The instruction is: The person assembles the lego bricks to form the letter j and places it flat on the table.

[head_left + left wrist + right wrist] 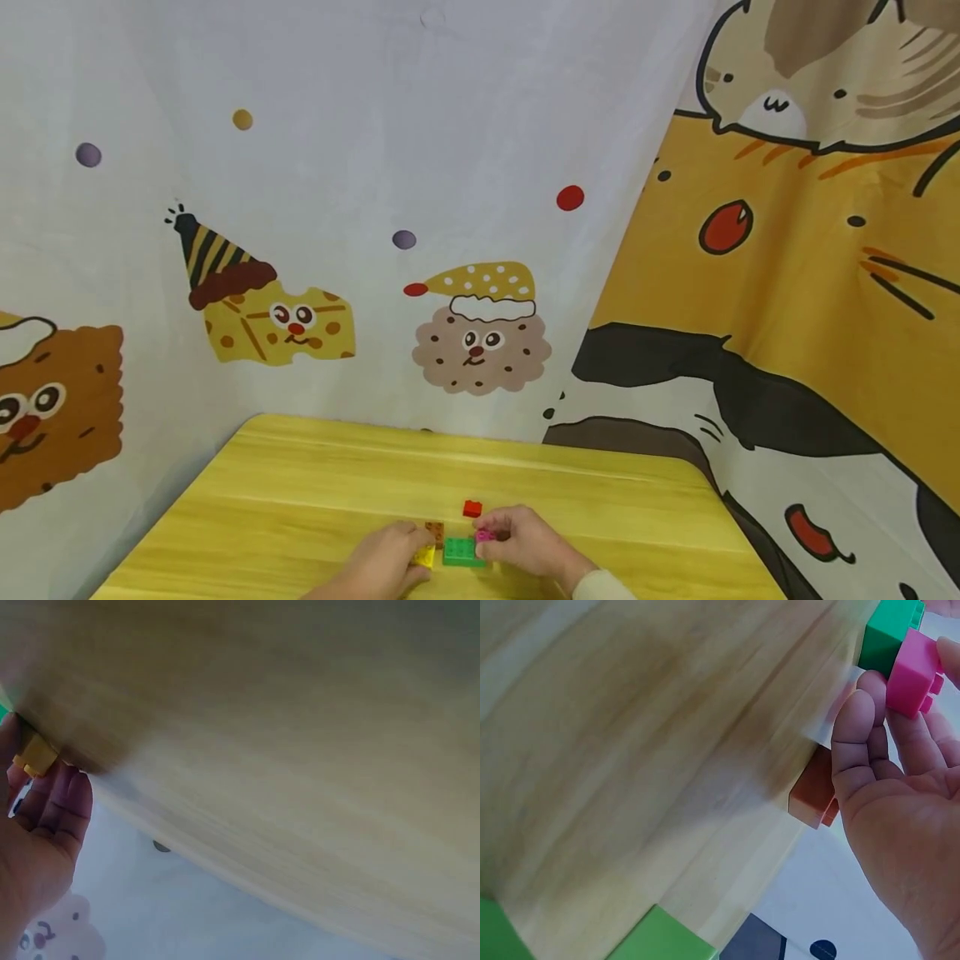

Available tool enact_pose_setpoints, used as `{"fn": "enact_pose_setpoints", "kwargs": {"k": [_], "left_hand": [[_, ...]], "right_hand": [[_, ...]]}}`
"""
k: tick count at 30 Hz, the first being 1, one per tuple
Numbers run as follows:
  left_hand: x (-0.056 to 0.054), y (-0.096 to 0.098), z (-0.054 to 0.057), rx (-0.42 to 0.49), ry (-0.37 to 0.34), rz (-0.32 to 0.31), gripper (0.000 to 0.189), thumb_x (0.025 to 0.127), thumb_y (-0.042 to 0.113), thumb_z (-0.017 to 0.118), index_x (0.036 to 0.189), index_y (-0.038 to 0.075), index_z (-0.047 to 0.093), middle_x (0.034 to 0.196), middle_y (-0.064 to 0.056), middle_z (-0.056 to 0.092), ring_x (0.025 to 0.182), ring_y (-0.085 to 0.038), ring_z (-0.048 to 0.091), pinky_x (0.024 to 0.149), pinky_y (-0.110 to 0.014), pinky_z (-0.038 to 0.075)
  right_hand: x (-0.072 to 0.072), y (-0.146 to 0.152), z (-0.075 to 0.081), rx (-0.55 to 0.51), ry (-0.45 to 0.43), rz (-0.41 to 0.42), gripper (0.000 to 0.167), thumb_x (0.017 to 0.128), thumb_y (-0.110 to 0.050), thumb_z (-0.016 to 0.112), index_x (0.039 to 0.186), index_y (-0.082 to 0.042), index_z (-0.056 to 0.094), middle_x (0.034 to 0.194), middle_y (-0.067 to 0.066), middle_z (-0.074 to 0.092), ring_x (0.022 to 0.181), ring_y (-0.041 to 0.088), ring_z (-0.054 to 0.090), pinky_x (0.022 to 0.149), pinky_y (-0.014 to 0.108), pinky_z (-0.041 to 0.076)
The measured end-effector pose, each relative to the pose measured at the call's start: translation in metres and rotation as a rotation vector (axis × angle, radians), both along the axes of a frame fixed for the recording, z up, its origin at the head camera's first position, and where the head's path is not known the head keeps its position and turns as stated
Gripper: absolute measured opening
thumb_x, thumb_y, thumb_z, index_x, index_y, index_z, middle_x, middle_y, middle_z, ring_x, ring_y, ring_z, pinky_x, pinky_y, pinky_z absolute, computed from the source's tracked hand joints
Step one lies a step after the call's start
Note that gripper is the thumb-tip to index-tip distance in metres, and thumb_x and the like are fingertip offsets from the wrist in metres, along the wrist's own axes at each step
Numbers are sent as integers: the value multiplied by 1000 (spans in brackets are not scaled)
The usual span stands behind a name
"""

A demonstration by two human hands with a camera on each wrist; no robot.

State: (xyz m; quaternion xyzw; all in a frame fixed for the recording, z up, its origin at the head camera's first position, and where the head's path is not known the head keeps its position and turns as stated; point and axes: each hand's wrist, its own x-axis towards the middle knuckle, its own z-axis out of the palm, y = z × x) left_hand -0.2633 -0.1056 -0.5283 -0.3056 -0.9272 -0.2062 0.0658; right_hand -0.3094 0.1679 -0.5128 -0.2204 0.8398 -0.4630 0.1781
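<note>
1. We see the pink brick (486, 536) at the right end of the green brick (461, 552), our landmark; whether it sits on the studs or only touches them, we cannot tell.
2. The right hand (528, 542), right of the green brick, grasps the pink brick between thumb and fingers.
3. Left of the green brick, the left hand (384, 557) has its fingers clasped on the yellow brick (426, 557).
4. We judge the step in hand to be placing the pink brick at the green one; the next move seems to call for aligning it and keeping the green brick steady.
5. The brown brick (435, 532) lies just beyond the green brick's left end, the red brick (472, 508) farther behind it.
6. Around the green brick we see the yellow table (300, 475), with a printed cloth (315, 200) beyond.
</note>
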Motion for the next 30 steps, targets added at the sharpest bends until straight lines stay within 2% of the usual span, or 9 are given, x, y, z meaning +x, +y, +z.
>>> {"fn": "enact_pose_setpoints", "kwargs": {"k": [3, 8, 12, 18, 26, 30], "left_hand": [[-3, -3, 1, 38, -19, 26, 38, 82, 36, 80, 113, 16, 72, 104, 6, 69, 94, -13, 65, 79, -35, 55], [-4, -2, 5, 93, -22, 36, 43, 83, 40, 78, 118, 17, 70, 106, 8, 68, 87, -5, 60, 75, -31, 54], [-2, 3, 9, 91, 9, 28, 43, 82, 41, 79, 117, 16, 70, 108, 8, 68, 91, -6, 62, 77, -32, 55], [-4, 7, 7, 90, 16, 23, 44, 81, 40, 80, 115, 13, 72, 104, 7, 69, 89, -6, 61, 76, -30, 55], [-6, 10, 13, 90, 31, 26, 41, 81, 37, 81, 111, 10, 74, 98, 5, 69, 78, -1, 55, 67, -23, 52], [-6, 15, 16, 107, 32, 17, 36, 80, 33, 84, 106, 9, 76, 88, 8, 64, 70, 2, 48, 60, -19, 47]], "right_hand": [[1, -2, 0, -5, 3, 7, 26, 89, -19, 75, 112, -8, 73, 102, -1, 72, 91, 15, 64, 76, 30, 54], [3, -6, -1, -23, -1, 13, 22, 87, -19, 77, 107, -9, 75, 96, -1, 73, 84, 14, 64, 71, 26, 53], [4, -9, -1, -21, -11, 22, 21, 87, -20, 77, 106, -12, 76, 95, -3, 74, 83, 13, 63, 71, 25, 53], [4, -12, -1, -31, -34, 29, 24, 88, -21, 77, 109, -9, 76, 97, -3, 74, 83, 12, 64, 71, 25, 53], [5, -12, 0, -48, -44, 27, 19, 87, -17, 77, 105, -10, 77, 95, 2, 75, 82, 13, 63, 68, 24, 52], [4, -12, 0, -66, -48, 38, 18, 87, -15, 77, 104, -10, 77, 95, 3, 75, 82, 13, 63, 67, 23, 52]]}}
